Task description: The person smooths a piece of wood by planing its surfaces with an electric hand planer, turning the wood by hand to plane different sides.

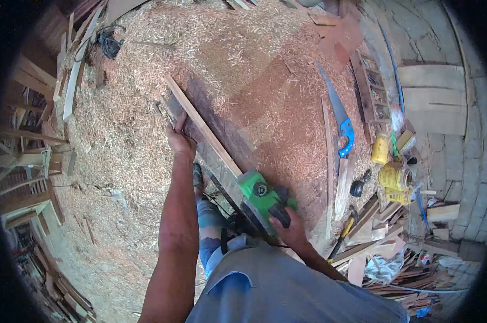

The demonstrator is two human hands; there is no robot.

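My right hand (291, 229) is wrapped round the black rear handle of a green electric planer (260, 194). The planer sits over the near end of a long, narrow wooden strip (203, 126). The strip lies slantwise on a dark wooden board (217, 161). My left hand (181, 141) is beside the strip, toward its far end, over the board's left edge. Its thumb and fingers are apart, and one digit reaches to the strip's side. The planer's underside and part of the strip are hidden.
Wood shavings (238, 37) cover the ground. To the right lie a blue-handled handsaw (340, 118), a hammer (344, 231) and several yellow containers (390, 175). Offcuts (383, 237) are heaped at lower right. Long boards (84, 59) and a black cord bundle (109, 43) lie upper left.
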